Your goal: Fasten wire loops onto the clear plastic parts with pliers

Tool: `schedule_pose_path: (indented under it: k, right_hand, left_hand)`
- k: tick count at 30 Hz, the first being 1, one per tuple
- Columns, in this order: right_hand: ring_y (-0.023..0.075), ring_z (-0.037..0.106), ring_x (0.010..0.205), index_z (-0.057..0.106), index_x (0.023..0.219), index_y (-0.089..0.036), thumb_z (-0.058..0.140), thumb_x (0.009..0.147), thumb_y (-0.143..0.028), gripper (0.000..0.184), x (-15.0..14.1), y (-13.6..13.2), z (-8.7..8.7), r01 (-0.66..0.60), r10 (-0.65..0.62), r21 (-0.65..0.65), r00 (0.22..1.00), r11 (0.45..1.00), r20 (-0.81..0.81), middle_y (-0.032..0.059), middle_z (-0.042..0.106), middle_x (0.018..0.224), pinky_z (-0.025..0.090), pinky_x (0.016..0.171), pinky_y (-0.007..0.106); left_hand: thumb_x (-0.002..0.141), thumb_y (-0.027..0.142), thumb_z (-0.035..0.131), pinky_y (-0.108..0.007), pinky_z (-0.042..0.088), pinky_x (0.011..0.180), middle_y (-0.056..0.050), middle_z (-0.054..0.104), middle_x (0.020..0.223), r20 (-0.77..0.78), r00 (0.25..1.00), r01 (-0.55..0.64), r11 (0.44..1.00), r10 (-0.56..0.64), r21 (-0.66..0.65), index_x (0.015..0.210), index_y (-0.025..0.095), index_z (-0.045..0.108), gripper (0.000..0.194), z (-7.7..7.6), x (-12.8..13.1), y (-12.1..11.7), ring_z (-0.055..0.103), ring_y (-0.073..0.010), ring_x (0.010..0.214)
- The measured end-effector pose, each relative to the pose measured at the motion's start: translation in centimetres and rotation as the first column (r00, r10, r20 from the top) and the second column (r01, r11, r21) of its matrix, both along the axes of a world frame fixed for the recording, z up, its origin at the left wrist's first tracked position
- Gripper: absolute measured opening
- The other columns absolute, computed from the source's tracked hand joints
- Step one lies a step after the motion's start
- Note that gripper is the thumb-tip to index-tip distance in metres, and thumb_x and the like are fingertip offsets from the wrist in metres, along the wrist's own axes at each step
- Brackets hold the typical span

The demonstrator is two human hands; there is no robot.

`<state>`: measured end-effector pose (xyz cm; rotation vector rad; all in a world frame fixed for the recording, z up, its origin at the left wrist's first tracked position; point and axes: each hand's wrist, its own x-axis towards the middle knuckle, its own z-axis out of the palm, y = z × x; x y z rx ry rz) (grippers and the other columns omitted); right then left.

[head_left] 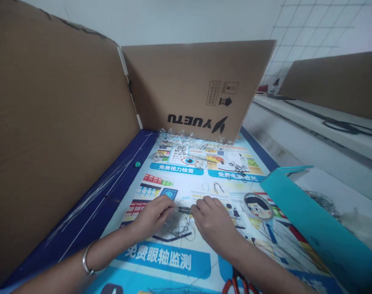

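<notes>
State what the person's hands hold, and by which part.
Thin, wire-like strands: the left hand grips one side, the right hand the other.

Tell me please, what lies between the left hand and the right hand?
The head view shows a short dark bundle, seemingly wire, spanning from the left hand to the right hand; thin wire loops show just below it.

Light was cool, diffuse and rather dim, brightest on the pale wall (357, 28) at upper right, while the left cardboard panel (57, 143) lay dull and a soft shadow darkened the left side of the back panel (186, 77). A slight haze lowered contrast, and the fine wire (183, 210) between the fingers (165, 204) looked smeared. Wide-angle distortion stretched the forearms (115, 249) and panels towards the frame's edges.
</notes>
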<state>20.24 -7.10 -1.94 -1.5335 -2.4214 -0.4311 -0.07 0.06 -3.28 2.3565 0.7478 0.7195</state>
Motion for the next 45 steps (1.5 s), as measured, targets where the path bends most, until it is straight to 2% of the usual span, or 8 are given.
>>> schedule_pose_path:
  k: [7, 13, 20, 25, 29, 33, 40, 45]
  right_hand:
    - [0.0183, 0.049, 0.081, 0.061, 0.085, -0.018, 0.055, 0.079, -0.018, 0.009, 1.6, 0.9, -1.0, 0.076, -0.082, -0.031, 0.923, 0.997, -0.377, 0.0047, 0.057, 0.08, 0.036, 0.074, 0.031]
    - [0.02, 0.049, 0.082, 0.062, 0.083, -0.018, 0.054, 0.08, -0.02, 0.009, 1.5, 1.2, -2.0, 0.215, -0.238, -0.118, 0.942, 0.969, -0.235, 0.0056, 0.057, 0.08, 0.037, 0.073, 0.032]
    - [0.0216, 0.049, 0.091, 0.061, 0.096, -0.018, 0.051, 0.081, -0.017, 0.018, 0.4, 0.8, -1.5, 0.088, -0.101, -0.058, 0.952, 0.994, -0.29, 0.0085, 0.059, 0.093, 0.037, 0.08, 0.036]
    - [0.0197, 0.053, 0.089, 0.062, 0.097, -0.019, 0.04, 0.086, -0.021, 0.025, 0.1, 0.5, -0.9, -0.056, -0.114, -0.218, 0.714, 0.974, -0.691, 0.008, 0.062, 0.094, 0.042, 0.08, 0.034]
    - [0.0194, 0.057, 0.084, 0.062, 0.1, -0.02, 0.036, 0.088, -0.037, 0.034, -0.2, 0.4, -0.5, -0.264, -0.396, -0.502, 0.365, 0.824, -0.842, 0.0074, 0.063, 0.096, 0.045, 0.07, 0.031]
    - [0.016, 0.056, 0.07, 0.059, 0.103, -0.017, 0.044, 0.084, -0.046, 0.038, -1.0, 0.3, 0.0, -0.407, -0.518, -0.527, 0.143, 0.746, -0.843, 0.0059, 0.062, 0.083, 0.041, 0.058, 0.026]
    - [0.0104, 0.045, 0.055, 0.054, 0.087, -0.019, 0.056, 0.076, -0.037, 0.021, -2.3, 0.6, 0.0, -0.365, -0.562, -0.549, 0.081, 0.752, -0.823, -0.0039, 0.051, 0.06, 0.033, 0.052, 0.022]
    - [0.0083, 0.035, 0.05, 0.052, 0.077, -0.019, 0.055, 0.073, -0.029, 0.012, -2.6, 0.7, -0.1, -0.298, -0.552, -0.56, 0.12, 0.773, -0.825, -0.0068, 0.039, 0.055, 0.027, 0.047, 0.02]
  left_hand:
    - [0.087, 0.016, 0.039, -0.024, 0.037, 0.066, 0.0, 0.05, 0.073, 0.01, 0.999, -0.045, 0.991, 0.046, -0.126, 0.076, 0.017, 0.05, 0.016, 0.1, -0.3, 0.8, 0.047, -0.0126, 0.071]
    - [0.088, 0.021, 0.039, -0.024, 0.037, 0.066, 0.0, 0.048, 0.075, 0.068, 0.998, -0.003, 0.971, 0.02, -0.239, 0.075, 0.018, 0.048, 0.016, 0.5, -0.6, 1.2, 0.045, -0.0125, 0.071]
    - [0.089, 0.025, 0.037, -0.024, 0.036, 0.064, 0.0, 0.045, 0.073, 0.14, 0.988, -0.02, 0.953, 0.065, -0.303, 0.076, 0.018, 0.047, 0.018, 0.5, -0.5, 0.8, 0.042, -0.0123, 0.068]
    - [0.09, 0.027, 0.036, -0.022, 0.036, 0.061, 0.001, 0.042, 0.07, 0.19, 0.975, -0.041, 0.936, 0.114, -0.35, 0.077, 0.017, 0.045, 0.019, 0.3, -0.3, 0.5, 0.04, -0.0111, 0.065]
    - [0.089, 0.028, 0.037, -0.021, 0.036, 0.06, 0.002, 0.042, 0.069, 0.193, 0.97, -0.071, 0.934, 0.146, -0.349, 0.077, 0.017, 0.046, 0.018, 0.4, -0.2, 0.2, 0.04, -0.011, 0.064]
    - [0.088, 0.028, 0.038, -0.021, 0.036, 0.059, 0.001, 0.044, 0.07, 0.167, 0.974, -0.091, 0.934, 0.156, -0.345, 0.078, 0.018, 0.046, 0.017, 0.7, 0.0, -0.1, 0.042, -0.0119, 0.065]
    - [0.086, 0.025, 0.038, -0.022, 0.036, 0.059, 0.002, 0.045, 0.069, 0.147, 0.977, -0.102, 0.945, 0.154, -0.311, 0.077, 0.017, 0.047, 0.015, 0.9, 0.4, -0.5, 0.043, -0.0117, 0.064]
    - [0.084, 0.021, 0.039, -0.022, 0.037, 0.059, 0.001, 0.049, 0.07, 0.126, 0.989, -0.035, 0.952, 0.077, -0.303, 0.076, 0.016, 0.05, 0.014, 0.8, 0.5, -0.7, 0.045, -0.0117, 0.065]
